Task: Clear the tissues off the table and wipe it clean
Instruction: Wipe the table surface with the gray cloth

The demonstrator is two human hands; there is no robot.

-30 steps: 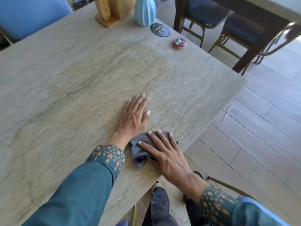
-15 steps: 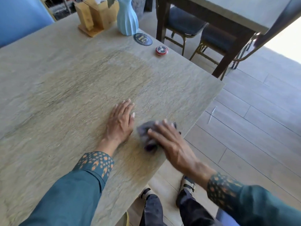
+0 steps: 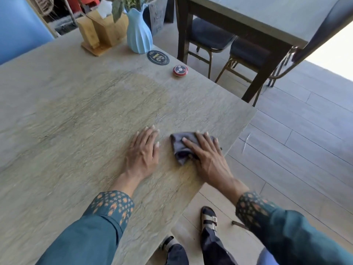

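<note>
A crumpled grey cloth (image 3: 182, 148) is pressed flat onto the stone-textured table (image 3: 76, 121) near its right edge, its long axis running from the near side away toward the far right corner. It is covered by the right hand (image 3: 206, 155), whose fingers are spread straight over the soft, folded fabric. The left hand (image 3: 142, 155) is laid palm down on the bare tabletop just beside the cloth, fingers extended, nothing held. Farther back, a ribbed pale blue vase (image 3: 138, 31), a wooden napkin holder (image 3: 101, 33), a round black coaster (image 3: 158, 57) and a small red call button (image 3: 180, 70) are seen. Compared with half a second ago, the cloth has been slid further from the left hand, toward the edge.
</note>
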